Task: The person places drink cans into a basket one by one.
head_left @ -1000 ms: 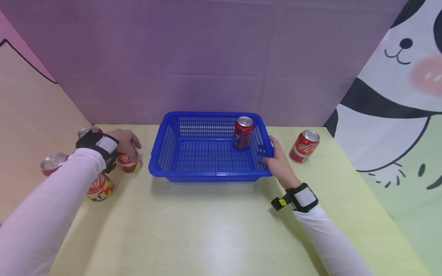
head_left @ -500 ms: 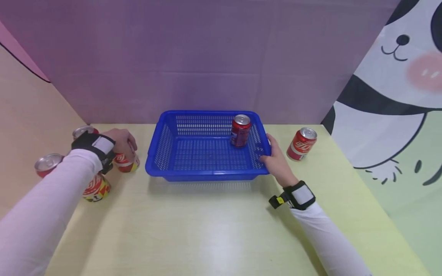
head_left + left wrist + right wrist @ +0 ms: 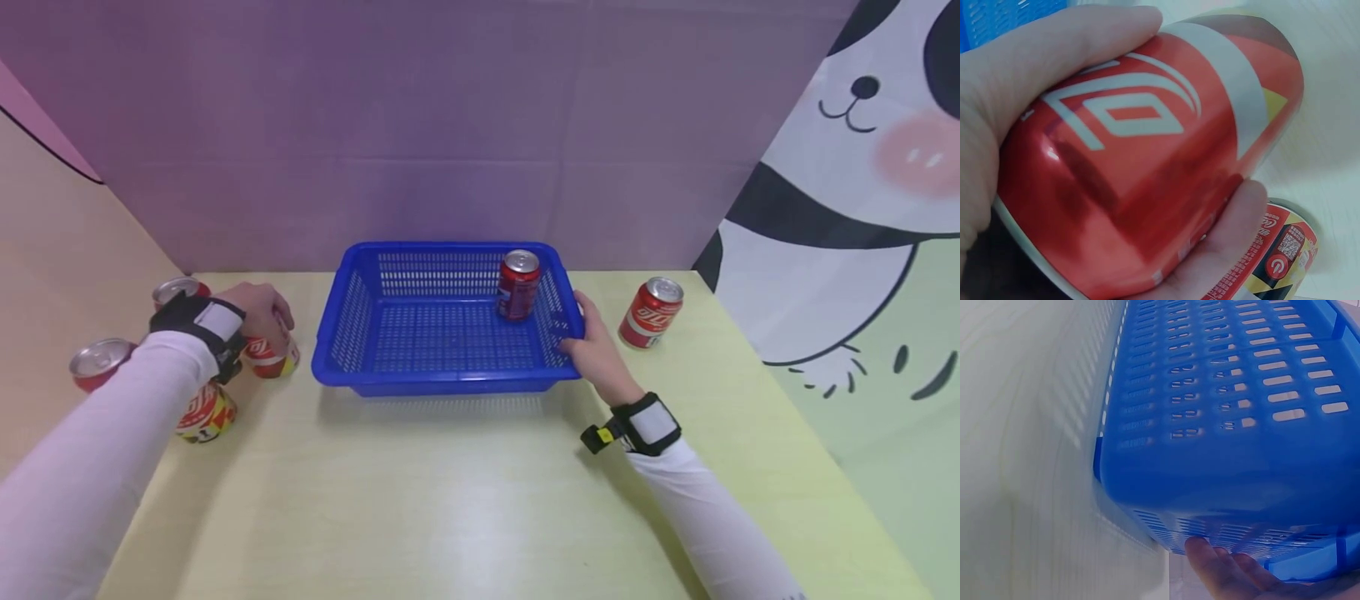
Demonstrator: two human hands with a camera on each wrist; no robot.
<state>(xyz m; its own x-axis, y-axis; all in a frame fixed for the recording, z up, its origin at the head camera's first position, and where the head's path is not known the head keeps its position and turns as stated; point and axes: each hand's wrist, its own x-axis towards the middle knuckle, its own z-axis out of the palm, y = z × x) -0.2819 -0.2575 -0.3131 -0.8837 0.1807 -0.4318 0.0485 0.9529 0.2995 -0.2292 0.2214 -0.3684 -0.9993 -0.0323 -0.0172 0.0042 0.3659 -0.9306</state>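
Note:
At the left of the head view my left hand [image 3: 258, 311] grips a red soda can [image 3: 270, 362] from above. In the left wrist view, thumb and fingers curl round this red can [image 3: 1141, 144], its white lettering and band showing between them. My right hand [image 3: 603, 362] holds the right rim of a blue plastic basket [image 3: 450, 379], thumb over the edge. Its fingers [image 3: 1216, 569] lie against the basket's slotted side in the right wrist view. Inside the basket, near its right wall, one can [image 3: 518, 287] stands upright.
Another can [image 3: 651, 313] stands on the table [image 3: 420, 500], right of the basket. Around my left forearm are more cans: one behind the wrist [image 3: 180, 289], one far left [image 3: 101, 362], and one with yellow checks [image 3: 207, 412]. A purple wall [image 3: 450, 125] rises behind the basket.
The head view has shifted slightly, so everything appears a little further left. Both hands keep their holds on the can and the basket rim.

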